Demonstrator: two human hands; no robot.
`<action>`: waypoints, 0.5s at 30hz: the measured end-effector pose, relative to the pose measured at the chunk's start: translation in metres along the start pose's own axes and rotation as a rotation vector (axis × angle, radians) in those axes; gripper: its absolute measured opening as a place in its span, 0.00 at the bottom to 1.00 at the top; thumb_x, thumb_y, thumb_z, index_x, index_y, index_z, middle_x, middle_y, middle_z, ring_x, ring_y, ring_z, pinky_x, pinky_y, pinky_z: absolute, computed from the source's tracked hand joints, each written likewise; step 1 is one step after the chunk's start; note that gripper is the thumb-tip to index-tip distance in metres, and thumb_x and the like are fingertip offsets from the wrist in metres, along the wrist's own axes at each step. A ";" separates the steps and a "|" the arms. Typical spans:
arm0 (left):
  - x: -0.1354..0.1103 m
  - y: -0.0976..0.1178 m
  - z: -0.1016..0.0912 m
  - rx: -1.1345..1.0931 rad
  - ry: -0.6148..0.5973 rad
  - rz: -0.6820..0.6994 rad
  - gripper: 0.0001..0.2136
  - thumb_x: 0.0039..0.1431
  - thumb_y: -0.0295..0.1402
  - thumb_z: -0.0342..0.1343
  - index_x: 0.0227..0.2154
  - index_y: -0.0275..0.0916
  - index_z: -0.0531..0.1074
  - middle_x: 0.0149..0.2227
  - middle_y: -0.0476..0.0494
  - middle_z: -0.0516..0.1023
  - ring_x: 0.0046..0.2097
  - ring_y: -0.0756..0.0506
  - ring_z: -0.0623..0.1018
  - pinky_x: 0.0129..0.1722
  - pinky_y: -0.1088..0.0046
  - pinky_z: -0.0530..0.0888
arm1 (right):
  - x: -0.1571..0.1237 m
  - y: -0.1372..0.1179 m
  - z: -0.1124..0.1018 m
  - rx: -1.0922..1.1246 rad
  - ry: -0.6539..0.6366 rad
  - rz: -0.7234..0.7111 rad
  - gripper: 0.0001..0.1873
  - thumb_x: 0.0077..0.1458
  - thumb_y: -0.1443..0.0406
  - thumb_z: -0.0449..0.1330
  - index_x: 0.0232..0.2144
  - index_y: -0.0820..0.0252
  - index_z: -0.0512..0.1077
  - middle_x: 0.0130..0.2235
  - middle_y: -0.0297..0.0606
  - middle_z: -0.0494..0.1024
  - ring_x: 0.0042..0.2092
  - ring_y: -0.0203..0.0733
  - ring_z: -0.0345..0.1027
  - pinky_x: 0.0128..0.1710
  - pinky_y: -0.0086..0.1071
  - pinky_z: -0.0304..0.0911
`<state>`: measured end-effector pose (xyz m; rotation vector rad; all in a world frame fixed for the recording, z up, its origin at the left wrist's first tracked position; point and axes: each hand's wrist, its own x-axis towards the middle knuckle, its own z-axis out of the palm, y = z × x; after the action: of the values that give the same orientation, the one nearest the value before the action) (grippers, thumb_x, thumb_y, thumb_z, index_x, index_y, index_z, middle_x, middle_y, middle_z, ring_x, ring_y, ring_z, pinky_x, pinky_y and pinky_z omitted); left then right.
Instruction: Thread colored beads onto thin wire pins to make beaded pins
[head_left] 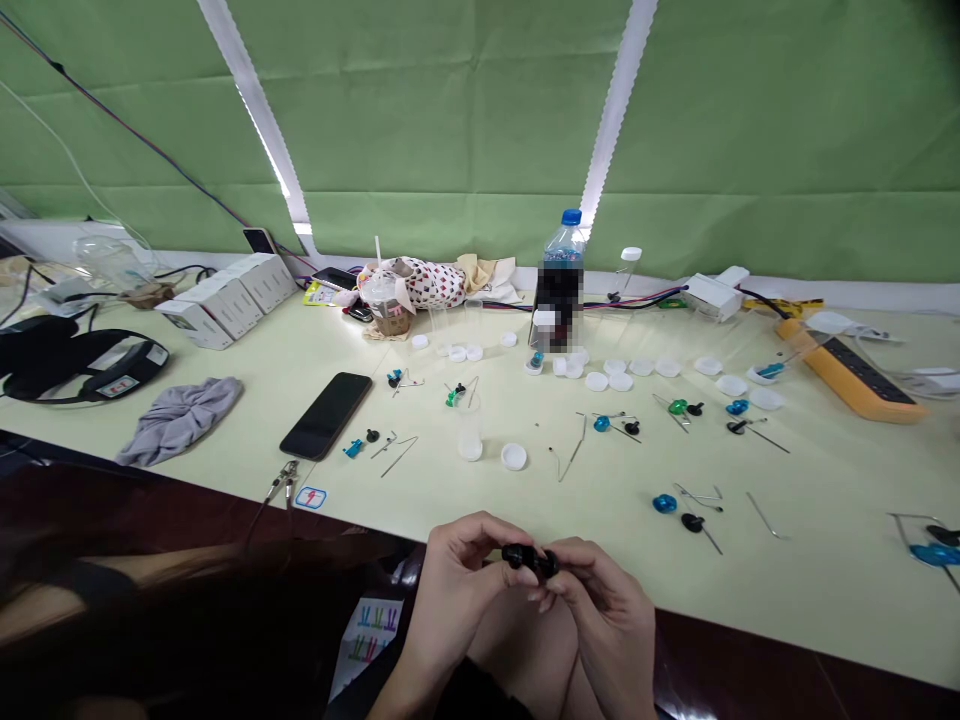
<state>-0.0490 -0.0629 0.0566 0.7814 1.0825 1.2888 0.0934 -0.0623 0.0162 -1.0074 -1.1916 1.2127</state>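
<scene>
In front of the table edge, my left hand (466,565) and my right hand (604,605) meet, both with fingers closed in a pinch. Between them is a small shiny black part (529,560) with rounded, disc-like ends; whether it is one piece or two I cannot tell. On the table beyond stand a clear plastic tube (470,435) and a white cap (514,457). To the right lie a blue knob-like piece (664,504), a black disc-headed piece (693,522) and a bent metal wire (765,516).
Several white caps (619,382) and clear tubes lie along the back, near a dark drink bottle (561,290). A phone (327,415), grey cloth (181,420) and white boxes (229,300) sit left. At right is an orange power strip (855,375). Another person's arm (67,590) shows lower left.
</scene>
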 end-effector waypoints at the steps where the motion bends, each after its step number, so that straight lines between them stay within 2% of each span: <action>1: 0.000 0.000 0.000 0.001 -0.002 0.001 0.08 0.40 0.19 0.66 0.26 0.36 0.79 0.27 0.45 0.82 0.32 0.46 0.79 0.34 0.74 0.74 | 0.000 0.000 0.000 0.001 -0.006 -0.002 0.04 0.54 0.67 0.61 0.31 0.57 0.77 0.23 0.32 0.77 0.23 0.37 0.71 0.23 0.27 0.69; 15: -0.001 -0.002 0.001 -0.030 -0.009 0.000 0.08 0.42 0.19 0.67 0.27 0.35 0.79 0.27 0.46 0.82 0.32 0.49 0.78 0.35 0.76 0.73 | 0.000 0.002 -0.003 0.029 -0.039 0.002 0.04 0.56 0.65 0.61 0.31 0.56 0.77 0.21 0.31 0.76 0.22 0.35 0.69 0.23 0.25 0.67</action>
<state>-0.0476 -0.0644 0.0548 0.7643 1.0540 1.2972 0.0959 -0.0619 0.0142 -0.9678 -1.2004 1.2532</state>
